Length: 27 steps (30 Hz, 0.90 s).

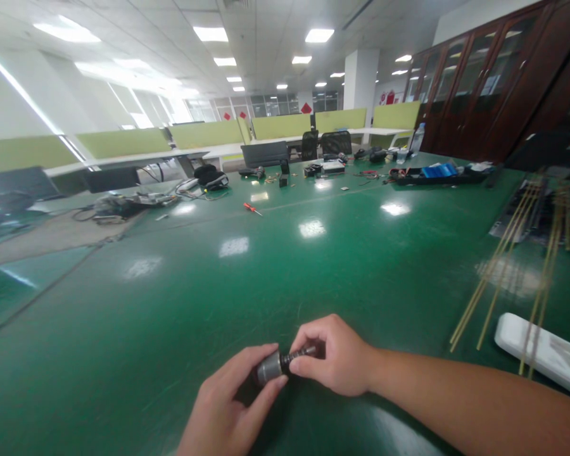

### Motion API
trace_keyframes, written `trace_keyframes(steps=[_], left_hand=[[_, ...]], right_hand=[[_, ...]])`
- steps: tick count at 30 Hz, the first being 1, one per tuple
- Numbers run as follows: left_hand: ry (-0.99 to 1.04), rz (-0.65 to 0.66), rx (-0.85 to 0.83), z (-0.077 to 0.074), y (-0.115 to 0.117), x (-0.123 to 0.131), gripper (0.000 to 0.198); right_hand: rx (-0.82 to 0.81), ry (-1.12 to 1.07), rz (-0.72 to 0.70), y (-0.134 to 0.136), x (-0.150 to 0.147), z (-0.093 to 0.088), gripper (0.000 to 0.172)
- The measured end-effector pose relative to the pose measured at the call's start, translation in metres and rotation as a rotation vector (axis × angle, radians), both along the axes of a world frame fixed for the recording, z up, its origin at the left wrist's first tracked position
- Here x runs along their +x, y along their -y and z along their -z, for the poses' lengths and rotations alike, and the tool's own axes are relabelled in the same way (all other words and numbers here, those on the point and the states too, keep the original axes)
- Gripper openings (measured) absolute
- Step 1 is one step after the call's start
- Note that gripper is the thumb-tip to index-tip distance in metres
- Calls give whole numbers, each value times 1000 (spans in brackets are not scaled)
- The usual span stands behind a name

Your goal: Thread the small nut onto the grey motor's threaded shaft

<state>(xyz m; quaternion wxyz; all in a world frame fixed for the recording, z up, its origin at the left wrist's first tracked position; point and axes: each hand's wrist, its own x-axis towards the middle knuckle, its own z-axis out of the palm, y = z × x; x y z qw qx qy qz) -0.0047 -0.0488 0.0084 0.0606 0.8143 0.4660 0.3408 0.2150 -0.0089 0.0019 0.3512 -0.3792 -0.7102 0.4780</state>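
Observation:
Near the front edge of the view, my left hand (235, 399) holds a grey metal cylinder (268, 369) between thumb and fingers. From its right end comes a thin, dark ridged shaft (294, 356). My right hand (335, 354) pinches that shaft between thumb and forefinger, close to the cylinder. The shaft's tip shows past the fingertips, partly inside the curled hand. Whether cylinder and shaft are one piece, I cannot tell. Both hands are low over the green table (285, 278). Farther off lies a red-handled screwdriver (253, 208).
Thin brass-coloured rods (491, 266) lie at the right, some crossing a white elongated case (541, 348). Along the far side are a black tray with a blue item (439, 171), a clear bottle (418, 138) and a black pouch (211, 177). Cables and parts (128, 204) lie at the left.

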Motion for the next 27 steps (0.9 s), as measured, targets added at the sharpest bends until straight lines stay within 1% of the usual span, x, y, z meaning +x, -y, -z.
trace_keyframes(steps=[16,27], left_hand=[[-1,-14,-15,2,-1,-2,25],[1,-5,-24,-1,-2,1,24]], right_hand=[[41,19,6,1,0,1,12],[46,41,-5,1,1,2,12]])
